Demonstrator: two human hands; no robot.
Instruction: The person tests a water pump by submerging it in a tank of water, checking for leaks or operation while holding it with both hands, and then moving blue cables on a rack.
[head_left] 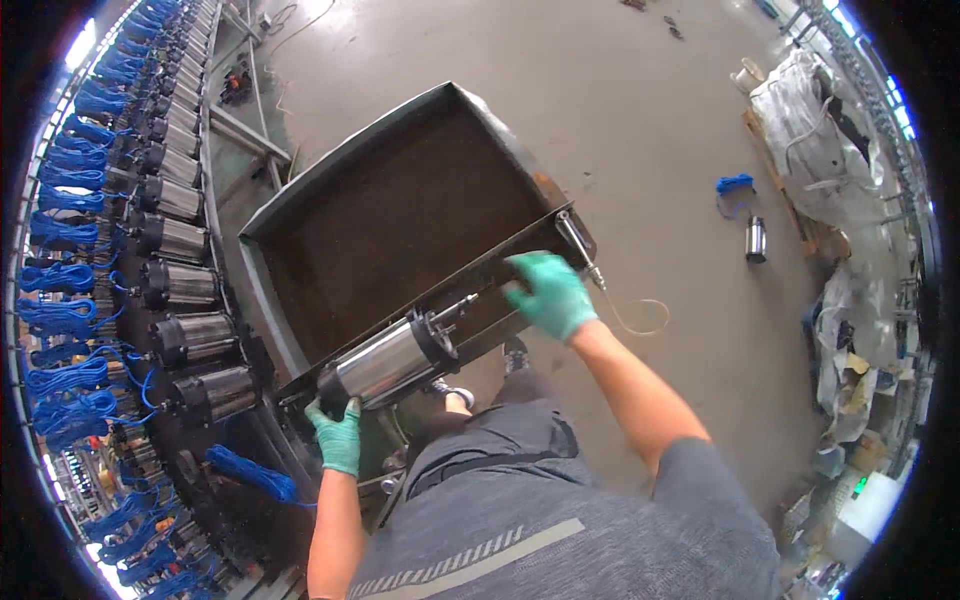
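Note:
A shiny steel motor [385,360] with black end caps lies on its side on the narrow ledge along the near edge of a metal tank. Its thin shaft [458,306] points up and to the right. My left hand [338,435], in a green glove, grips the lower left end of the motor, thumb and fingers around the black cap. My right hand [550,290], also gloved in green, is over the ledge beyond the shaft, apart from the motor. Its fingers are spread with nothing visible in them. Close to it, a slim silver air tool [580,245] rests at the ledge's right end.
The open tank [270,290] has a rusty brown inside. On the left, a long rack carries several steel motors [185,285] with blue cable coils [62,318]. A thin hose [640,332] loops off the tool. Another motor [756,240] stands on the floor at right, near wrapped goods [815,130].

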